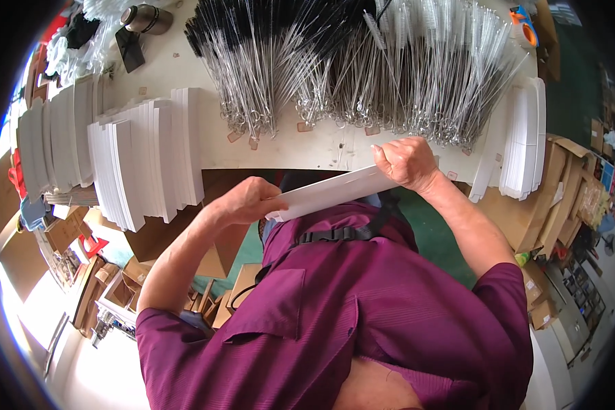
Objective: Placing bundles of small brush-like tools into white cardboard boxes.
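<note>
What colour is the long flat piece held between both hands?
White, seen in the head view: the flat piece.

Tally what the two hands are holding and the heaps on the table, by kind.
White flat card sleeve held by left hand and right hand: 1
Stacks of white sleeves: 2
Heaps of wire brushes, black-tipped and white-tipped: 2
Total: 5
</note>
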